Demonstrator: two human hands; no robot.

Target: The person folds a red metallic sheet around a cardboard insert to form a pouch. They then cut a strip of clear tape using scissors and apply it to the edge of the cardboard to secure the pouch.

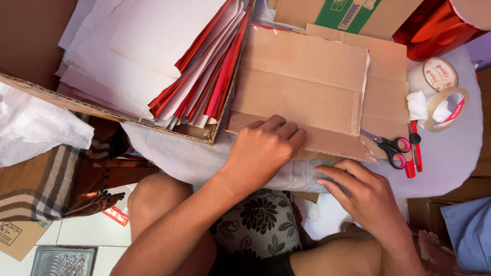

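Brown cardboard; pink-handled scissors

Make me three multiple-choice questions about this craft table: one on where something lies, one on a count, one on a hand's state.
1. Where do the pink-handled scissors lie?
A. right of the flat brown cardboard sheet
B. inside the box of red and white paper sheets
C. on the floor

2. How many clear tape rolls are there?
A. one
B. two
C. four

3. What is the left hand doing?
A. pressing on the cardboard
B. holding scissors
C. hanging free

Answers: A, they rest beside the sheet's right edge; B, two rolls sit together; A, its knuckles rest on the cardboard.
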